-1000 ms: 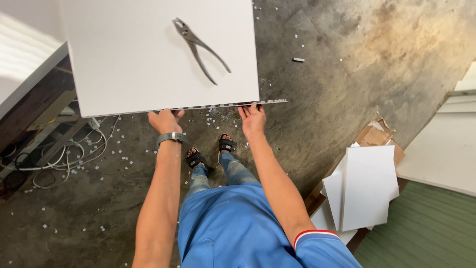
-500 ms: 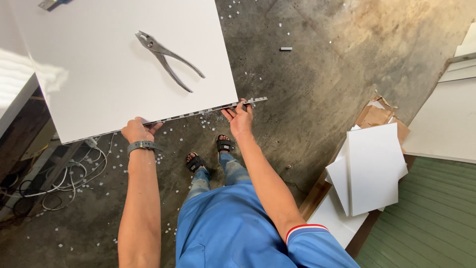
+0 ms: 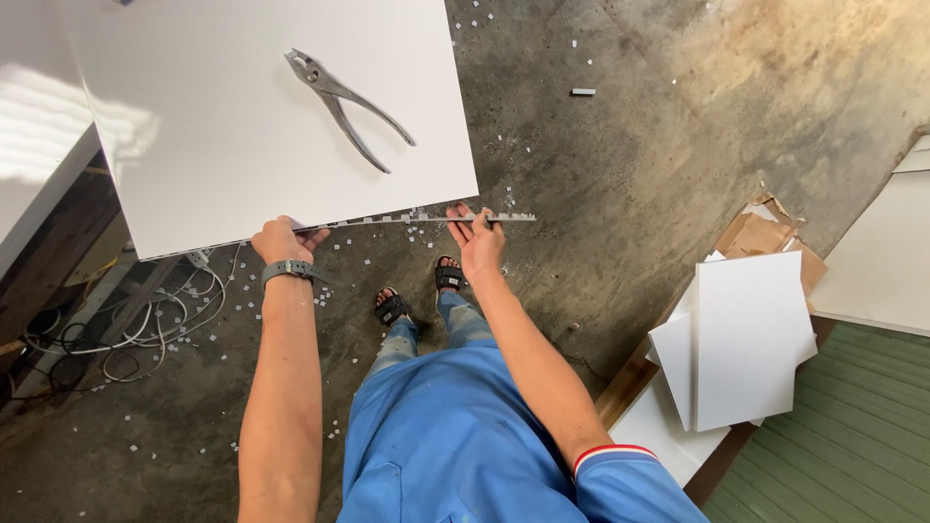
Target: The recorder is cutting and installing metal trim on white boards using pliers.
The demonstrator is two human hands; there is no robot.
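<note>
A large white panel [image 3: 223,126] lies flat in front of me with steel pliers [image 3: 344,107] resting on it. Along its near edge runs a thin notched metal strip [image 3: 426,219] that sticks out past the panel's right corner. My left hand [image 3: 281,239], with a grey watch on the wrist, pinches the strip at the panel's edge. My right hand [image 3: 478,239] grips the strip near its free right end.
Small white chips litter the concrete floor [image 3: 630,194]. A tangle of white cables [image 3: 145,329] lies under the panel at left. White boards [image 3: 736,339] and torn cardboard [image 3: 756,232] are stacked at right, beside a green floor [image 3: 852,436]. My sandalled feet [image 3: 417,291] stand below the strip.
The view has shifted, so the panel and pliers sit further right in the frame. Both hands stay on the strip at the panel's near edge.
</note>
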